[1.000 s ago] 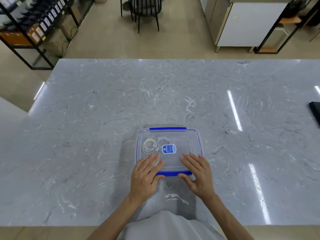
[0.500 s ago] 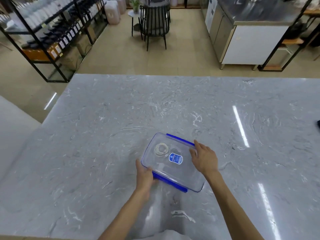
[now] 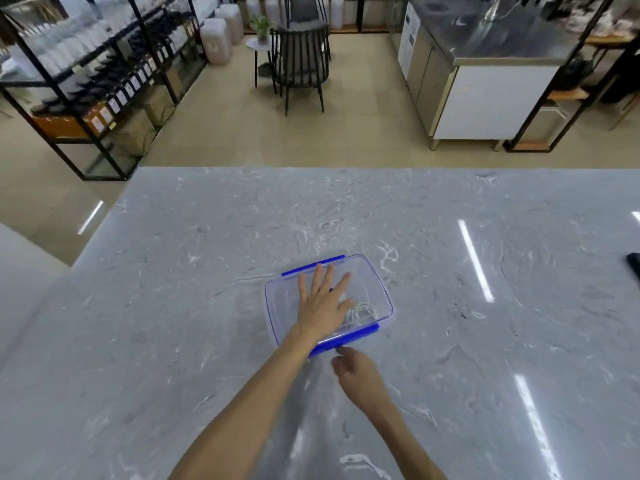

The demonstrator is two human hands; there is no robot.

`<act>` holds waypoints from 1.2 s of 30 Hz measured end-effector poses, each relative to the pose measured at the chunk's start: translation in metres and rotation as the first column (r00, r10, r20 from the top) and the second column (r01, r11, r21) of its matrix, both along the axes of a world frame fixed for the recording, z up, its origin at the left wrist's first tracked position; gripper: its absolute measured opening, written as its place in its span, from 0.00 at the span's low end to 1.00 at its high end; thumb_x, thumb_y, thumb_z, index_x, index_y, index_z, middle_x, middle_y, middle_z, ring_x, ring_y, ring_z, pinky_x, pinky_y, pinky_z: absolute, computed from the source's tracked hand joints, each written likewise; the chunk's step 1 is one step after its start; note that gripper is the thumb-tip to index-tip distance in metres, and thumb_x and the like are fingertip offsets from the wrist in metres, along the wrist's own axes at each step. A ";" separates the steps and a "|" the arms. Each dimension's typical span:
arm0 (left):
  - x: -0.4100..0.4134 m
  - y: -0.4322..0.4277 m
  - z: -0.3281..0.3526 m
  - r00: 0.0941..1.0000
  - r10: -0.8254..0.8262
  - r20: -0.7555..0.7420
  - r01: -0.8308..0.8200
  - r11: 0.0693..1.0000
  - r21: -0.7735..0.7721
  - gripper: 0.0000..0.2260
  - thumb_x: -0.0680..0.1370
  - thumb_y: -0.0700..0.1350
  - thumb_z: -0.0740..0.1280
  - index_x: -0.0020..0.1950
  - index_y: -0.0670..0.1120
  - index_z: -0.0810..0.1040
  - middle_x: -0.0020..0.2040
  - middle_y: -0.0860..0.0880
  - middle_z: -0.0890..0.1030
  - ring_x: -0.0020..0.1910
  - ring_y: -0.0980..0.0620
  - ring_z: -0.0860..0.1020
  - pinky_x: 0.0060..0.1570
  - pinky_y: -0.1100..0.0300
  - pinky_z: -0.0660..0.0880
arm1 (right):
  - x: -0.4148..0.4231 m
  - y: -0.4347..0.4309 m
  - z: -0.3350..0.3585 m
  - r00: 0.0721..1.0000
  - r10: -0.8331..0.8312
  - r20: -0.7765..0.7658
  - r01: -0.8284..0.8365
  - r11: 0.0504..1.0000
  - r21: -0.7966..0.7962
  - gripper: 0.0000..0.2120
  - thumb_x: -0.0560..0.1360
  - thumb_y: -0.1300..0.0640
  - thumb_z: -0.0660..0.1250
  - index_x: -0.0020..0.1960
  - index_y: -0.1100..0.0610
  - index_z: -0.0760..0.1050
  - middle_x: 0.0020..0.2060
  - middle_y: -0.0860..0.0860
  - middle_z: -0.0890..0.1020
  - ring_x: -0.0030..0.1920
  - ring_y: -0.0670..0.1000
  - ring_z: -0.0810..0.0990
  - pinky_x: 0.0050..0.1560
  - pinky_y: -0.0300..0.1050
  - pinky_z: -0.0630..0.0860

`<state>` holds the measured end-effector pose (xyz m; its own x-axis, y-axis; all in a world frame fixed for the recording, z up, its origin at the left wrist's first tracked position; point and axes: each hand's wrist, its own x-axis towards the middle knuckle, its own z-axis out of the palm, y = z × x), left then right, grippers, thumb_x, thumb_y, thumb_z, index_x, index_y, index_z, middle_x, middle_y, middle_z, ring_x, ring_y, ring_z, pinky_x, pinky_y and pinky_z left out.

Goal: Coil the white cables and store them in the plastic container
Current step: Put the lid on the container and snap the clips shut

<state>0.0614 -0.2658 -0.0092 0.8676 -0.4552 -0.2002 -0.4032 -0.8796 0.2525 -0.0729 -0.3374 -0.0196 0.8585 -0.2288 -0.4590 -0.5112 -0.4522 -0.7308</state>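
A clear plastic container (image 3: 375, 282) with a lid and blue latches sits on the grey marble table (image 3: 173, 306). Coiled white cables (image 3: 363, 311) show through the lid at its right end. My left hand (image 3: 322, 303) lies flat on the lid, fingers spread, and hides the blue label. My right hand (image 3: 356, 370) hovers just in front of the near blue latch (image 3: 346, 339), one finger touching or almost touching it, holding nothing.
A dark flat object (image 3: 634, 265) lies at the table's right edge. Beyond the table stand a black shelf rack (image 3: 86, 81), a black chair (image 3: 301, 60) and a steel counter (image 3: 485, 81).
The container has been turned, so the cables now lie at its right end. My left hand moved from the near edge onto the lid. My right hand dropped from the far side to the near latch.
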 end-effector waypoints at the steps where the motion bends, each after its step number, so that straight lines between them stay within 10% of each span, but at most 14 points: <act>1: -0.004 0.008 0.004 0.997 0.065 0.032 -0.064 0.998 -0.019 0.26 0.83 0.59 0.50 0.80 0.56 0.49 0.81 0.49 0.46 0.80 0.47 0.39 0.75 0.40 0.35 | 0.000 -0.013 0.001 0.993 0.017 0.115 0.008 0.976 -0.217 0.14 0.77 0.59 0.64 0.61 0.52 0.78 0.54 0.51 0.85 0.55 0.55 0.82 0.54 0.47 0.76; 4: -0.051 0.032 0.005 0.950 0.301 0.083 -0.288 0.946 -0.147 0.24 0.83 0.53 0.55 0.77 0.46 0.63 0.78 0.42 0.62 0.78 0.40 0.56 0.76 0.41 0.52 | 0.006 -0.061 -0.009 0.846 0.249 0.471 0.080 0.815 -0.574 0.17 0.72 0.60 0.71 0.60 0.54 0.78 0.55 0.52 0.84 0.56 0.58 0.81 0.57 0.48 0.75; 7: -0.109 0.052 -0.005 0.963 0.248 0.108 -0.239 0.967 -0.092 0.30 0.82 0.57 0.45 0.69 0.41 0.75 0.69 0.38 0.74 0.68 0.35 0.73 0.67 0.39 0.70 | 0.024 -0.097 -0.013 0.781 0.521 0.344 -0.123 0.670 -0.732 0.26 0.78 0.48 0.64 0.72 0.59 0.69 0.72 0.55 0.72 0.73 0.59 0.68 0.71 0.55 0.69; 11: -0.100 0.058 -0.024 0.970 0.209 0.121 -0.208 0.978 -0.022 0.35 0.80 0.65 0.42 0.75 0.43 0.66 0.76 0.40 0.65 0.75 0.37 0.63 0.74 0.46 0.48 | 0.039 -0.097 -0.020 0.859 0.467 0.209 -0.206 0.690 -0.694 0.33 0.79 0.38 0.49 0.77 0.56 0.60 0.77 0.51 0.63 0.77 0.54 0.58 0.67 0.49 0.73; 24: 0.113 0.024 -0.037 0.992 -0.058 0.108 0.046 0.993 0.109 0.38 0.78 0.65 0.58 0.79 0.56 0.40 0.80 0.42 0.37 0.78 0.39 0.36 0.74 0.42 0.35 | 0.196 -0.116 -0.013 0.928 0.369 0.049 -0.238 0.690 -0.684 0.29 0.81 0.42 0.48 0.79 0.48 0.48 0.80 0.53 0.50 0.79 0.59 0.47 0.74 0.67 0.54; 36: 0.131 -0.001 -0.030 0.998 0.035 0.054 -0.037 0.999 0.037 0.37 0.79 0.59 0.60 0.79 0.57 0.40 0.80 0.44 0.37 0.78 0.41 0.34 0.75 0.38 0.47 | 0.218 -0.131 -0.007 0.897 0.432 -0.089 -0.347 0.566 -0.747 0.32 0.78 0.32 0.46 0.76 0.35 0.35 0.79 0.47 0.40 0.79 0.59 0.37 0.75 0.67 0.50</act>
